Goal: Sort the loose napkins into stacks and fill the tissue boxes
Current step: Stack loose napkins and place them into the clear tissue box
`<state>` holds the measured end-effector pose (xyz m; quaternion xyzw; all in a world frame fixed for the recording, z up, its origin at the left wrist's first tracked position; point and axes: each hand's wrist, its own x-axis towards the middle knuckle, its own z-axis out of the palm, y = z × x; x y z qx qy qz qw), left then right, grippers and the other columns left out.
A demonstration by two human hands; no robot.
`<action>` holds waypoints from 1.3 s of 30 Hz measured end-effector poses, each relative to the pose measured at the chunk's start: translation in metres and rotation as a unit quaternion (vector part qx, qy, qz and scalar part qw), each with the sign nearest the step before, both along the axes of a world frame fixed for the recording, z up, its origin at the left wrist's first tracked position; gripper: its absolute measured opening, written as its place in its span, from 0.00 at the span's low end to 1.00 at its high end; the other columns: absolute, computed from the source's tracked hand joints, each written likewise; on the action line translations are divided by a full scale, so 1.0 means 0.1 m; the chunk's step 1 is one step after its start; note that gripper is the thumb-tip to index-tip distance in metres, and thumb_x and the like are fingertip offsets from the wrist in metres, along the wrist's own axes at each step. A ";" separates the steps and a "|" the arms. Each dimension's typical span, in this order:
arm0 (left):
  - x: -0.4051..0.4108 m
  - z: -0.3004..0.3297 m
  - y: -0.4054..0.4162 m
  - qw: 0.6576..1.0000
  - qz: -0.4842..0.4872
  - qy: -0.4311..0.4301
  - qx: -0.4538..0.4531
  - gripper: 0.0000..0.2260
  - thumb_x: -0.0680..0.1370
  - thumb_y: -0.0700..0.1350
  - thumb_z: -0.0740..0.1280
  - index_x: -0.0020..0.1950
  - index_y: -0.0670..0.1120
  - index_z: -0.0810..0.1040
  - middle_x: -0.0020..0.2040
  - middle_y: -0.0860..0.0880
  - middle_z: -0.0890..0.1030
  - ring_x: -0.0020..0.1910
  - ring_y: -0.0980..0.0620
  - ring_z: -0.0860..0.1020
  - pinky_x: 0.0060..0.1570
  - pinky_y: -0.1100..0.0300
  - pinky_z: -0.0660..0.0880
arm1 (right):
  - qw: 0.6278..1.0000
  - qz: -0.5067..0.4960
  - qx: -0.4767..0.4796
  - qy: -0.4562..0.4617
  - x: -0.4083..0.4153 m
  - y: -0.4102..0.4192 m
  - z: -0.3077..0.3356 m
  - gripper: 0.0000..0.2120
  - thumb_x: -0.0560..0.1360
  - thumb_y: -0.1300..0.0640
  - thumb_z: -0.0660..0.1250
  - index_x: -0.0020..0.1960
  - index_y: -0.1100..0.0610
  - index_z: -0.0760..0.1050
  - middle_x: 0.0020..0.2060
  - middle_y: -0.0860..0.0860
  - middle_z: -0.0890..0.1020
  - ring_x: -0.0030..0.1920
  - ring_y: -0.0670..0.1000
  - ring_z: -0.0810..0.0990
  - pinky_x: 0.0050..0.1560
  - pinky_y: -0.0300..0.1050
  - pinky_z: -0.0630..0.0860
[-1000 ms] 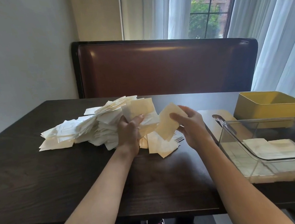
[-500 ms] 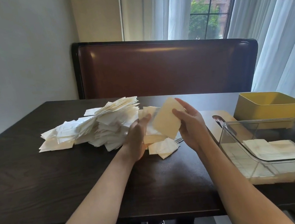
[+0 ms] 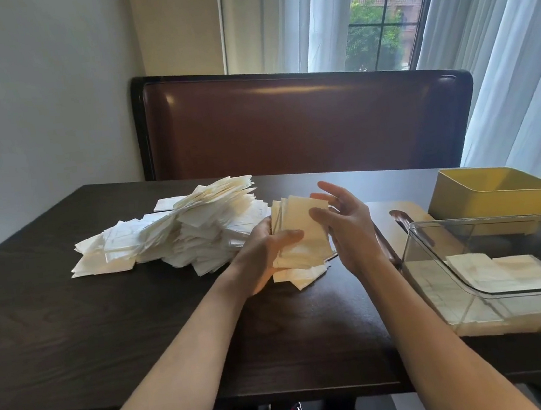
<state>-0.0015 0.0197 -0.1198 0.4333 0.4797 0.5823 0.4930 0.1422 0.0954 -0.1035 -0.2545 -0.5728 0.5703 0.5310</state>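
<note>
- Your left hand (image 3: 269,251) grips a small stack of napkins (image 3: 301,235), thumb curled across its face, above the middle of the table (image 3: 107,327).
- Your right hand (image 3: 345,226) touches the stack's right edge with its thumb; fingers spread, relaxed.
- Loose napkin pile (image 3: 180,231) lies toward the table's far left edge.
- Clear tissue box (image 3: 494,266), napkins inside, sits at the right edge; yellow box (image 3: 493,198) just behind it.
</note>
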 end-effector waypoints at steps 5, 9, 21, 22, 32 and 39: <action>0.02 0.01 -0.01 0.998 -0.005 0.061 0.000 0.29 0.67 0.43 0.73 0.66 0.42 0.71 0.55 0.42 0.83 0.52 0.45 0.84 0.46 0.53 0.80 | 0.991 -0.047 0.073 -0.105 0.00 0.03 -0.02 0.17 0.77 0.56 0.71 0.64 0.48 0.76 0.61 0.44 0.79 0.62 0.47 0.77 0.59 0.46 0.77; -0.03 0.03 -0.02 0.998 -0.001 0.051 0.031 0.22 0.68 0.42 0.73 0.61 0.44 0.78 0.51 0.42 0.84 0.47 0.44 0.83 0.43 0.50 0.80 | 0.989 -0.027 0.067 -0.133 0.04 0.00 -0.01 0.11 0.78 0.54 0.69 0.60 0.53 0.80 0.54 0.49 0.83 0.55 0.50 0.81 0.51 0.42 0.81; 0.02 0.15 -0.18 0.992 0.035 0.113 0.053 0.23 0.67 0.46 0.76 0.61 0.47 0.77 0.49 0.47 0.86 0.46 0.50 0.84 0.48 0.57 0.77 | 0.992 -0.021 0.047 -0.113 0.17 -0.19 -0.05 0.11 0.79 0.53 0.68 0.60 0.53 0.80 0.51 0.49 0.83 0.53 0.51 0.81 0.47 0.40 0.80; 0.03 0.14 -0.20 0.991 0.024 0.117 0.054 0.25 0.67 0.46 0.76 0.63 0.47 0.76 0.51 0.46 0.86 0.48 0.49 0.84 0.50 0.56 0.78 | 0.993 -0.036 0.049 -0.105 0.20 -0.23 -0.05 0.12 0.78 0.54 0.68 0.60 0.54 0.80 0.50 0.50 0.83 0.52 0.51 0.81 0.44 0.38 0.80; 0.30 0.02 -0.58 0.935 0.120 0.297 0.153 0.27 0.71 0.37 0.78 0.66 0.49 0.74 0.49 0.48 0.82 0.45 0.52 0.83 0.46 0.62 0.80 | 0.995 -0.043 -0.019 -0.090 0.44 -0.64 -0.17 0.23 0.70 0.42 0.67 0.61 0.52 0.78 0.52 0.50 0.82 0.54 0.51 0.80 0.53 0.48 0.79; 0.59 -0.02 -0.69 0.920 0.139 0.346 0.119 0.17 0.77 0.36 0.70 0.64 0.48 0.74 0.49 0.55 0.78 0.45 0.69 0.76 0.43 0.78 0.70 | 0.986 -0.124 -0.101 -0.049 0.41 -0.79 -0.23 0.10 0.78 0.52 0.68 0.57 0.52 0.76 0.46 0.45 0.79 0.45 0.42 0.77 0.40 0.35 0.71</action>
